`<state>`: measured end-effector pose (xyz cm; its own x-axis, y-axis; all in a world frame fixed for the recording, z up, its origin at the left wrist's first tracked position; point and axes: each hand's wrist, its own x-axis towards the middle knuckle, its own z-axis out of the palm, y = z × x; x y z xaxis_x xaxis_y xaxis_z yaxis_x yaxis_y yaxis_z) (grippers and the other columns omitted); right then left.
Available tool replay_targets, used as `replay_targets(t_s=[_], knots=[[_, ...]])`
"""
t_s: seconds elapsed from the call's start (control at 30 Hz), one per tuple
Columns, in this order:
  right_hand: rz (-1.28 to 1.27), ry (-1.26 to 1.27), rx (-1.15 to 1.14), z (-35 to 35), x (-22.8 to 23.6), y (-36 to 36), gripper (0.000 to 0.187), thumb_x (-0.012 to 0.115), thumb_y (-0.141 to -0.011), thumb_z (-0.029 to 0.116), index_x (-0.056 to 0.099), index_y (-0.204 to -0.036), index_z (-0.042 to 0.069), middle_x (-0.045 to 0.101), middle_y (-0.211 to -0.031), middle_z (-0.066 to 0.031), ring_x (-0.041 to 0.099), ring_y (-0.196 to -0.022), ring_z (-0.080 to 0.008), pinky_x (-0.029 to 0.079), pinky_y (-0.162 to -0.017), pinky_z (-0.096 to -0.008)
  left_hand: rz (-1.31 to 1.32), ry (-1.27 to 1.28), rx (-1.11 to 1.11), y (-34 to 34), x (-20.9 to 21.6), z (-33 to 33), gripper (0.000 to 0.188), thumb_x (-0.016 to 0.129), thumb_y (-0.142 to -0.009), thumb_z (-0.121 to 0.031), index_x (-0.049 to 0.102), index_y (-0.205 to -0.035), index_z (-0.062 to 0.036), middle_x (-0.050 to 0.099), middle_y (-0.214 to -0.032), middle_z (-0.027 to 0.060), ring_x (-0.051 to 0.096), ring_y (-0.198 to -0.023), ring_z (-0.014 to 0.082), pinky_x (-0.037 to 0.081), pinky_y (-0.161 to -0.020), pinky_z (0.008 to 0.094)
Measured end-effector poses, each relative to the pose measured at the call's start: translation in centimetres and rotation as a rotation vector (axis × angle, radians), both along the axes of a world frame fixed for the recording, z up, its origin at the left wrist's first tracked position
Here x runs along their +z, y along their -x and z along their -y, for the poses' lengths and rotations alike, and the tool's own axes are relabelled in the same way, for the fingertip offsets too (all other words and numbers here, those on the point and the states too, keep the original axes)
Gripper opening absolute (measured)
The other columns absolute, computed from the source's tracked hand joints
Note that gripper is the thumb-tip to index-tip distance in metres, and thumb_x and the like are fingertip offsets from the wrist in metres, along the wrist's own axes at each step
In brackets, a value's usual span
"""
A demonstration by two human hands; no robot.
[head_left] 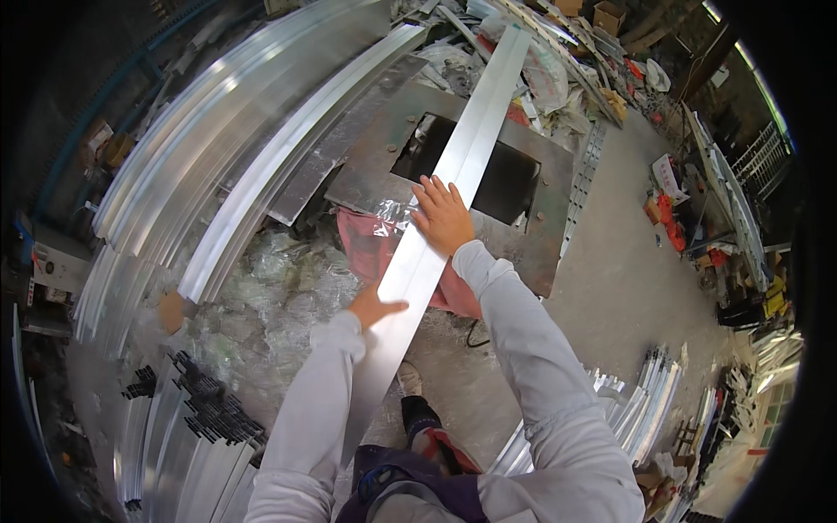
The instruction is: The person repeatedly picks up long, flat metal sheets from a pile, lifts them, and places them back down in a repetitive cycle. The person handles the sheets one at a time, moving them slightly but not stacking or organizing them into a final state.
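A long silvery aluminium profile (481, 118) runs from the far middle toward my body, lying across a dark steel plate (375, 157) with a rectangular opening (513, 181). My left hand (373, 307) grips the profile's left edge near me, thumb over the top face; its other fingers are hidden at the side or underneath. Farther up, my right hand (445, 218) rests flat on the top face with its fingers stretched out. Red sheeting (362, 244) and some clear plastic film (392, 216) show below the profile, beside the plate.
Long aluminium profiles (235, 113) are stacked on the left. Bundles of profile ends (214, 410) stand at the lower left, and more profiles (641, 405) lie at the lower right. Crumpled clear plastic (288, 279) covers the ground left of me. Scrap (558, 78) clutters the far side.
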<state>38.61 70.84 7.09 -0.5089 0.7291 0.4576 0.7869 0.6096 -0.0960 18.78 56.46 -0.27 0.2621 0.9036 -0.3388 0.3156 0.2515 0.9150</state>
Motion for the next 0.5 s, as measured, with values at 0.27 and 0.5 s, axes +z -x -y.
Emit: replay_targets(t_s=[0.27, 0.5], knots=[[0.1, 0.097, 0.128, 14.4, -4.9, 3.9, 0.048, 0.054, -0.091, 0.043, 0.057, -0.128, 0.012, 0.044, -0.145, -0.0101, 0.029, -0.142, -0.03, 0.018, -0.115, -0.0568, -0.057, 0.387, 0.132, 8.1, -4.3, 29.3, 0.087, 0.086, -0.067, -0.037, 0.046, -0.135, -0.0005, 0.064, -0.119, 0.0147, 0.062, -0.108, 0.0229, 0.047, -0.095, 0.0337], [0.076, 0.318, 0.203, 37.7, -5.2, 10.8, 0.048, 0.054, -0.092, 0.04, 0.055, -0.132, 0.014, 0.047, -0.142, -0.0088, 0.029, -0.141, -0.0306, 0.018, -0.114, -0.057, 0.028, 0.622, 0.217, 13.4, -2.4, 52.3, 0.073, 0.088, -0.065, -0.034, 0.056, -0.121, -0.0013, 0.069, -0.107, 0.0112, 0.065, -0.1, 0.0177, 0.049, -0.09, 0.0313]])
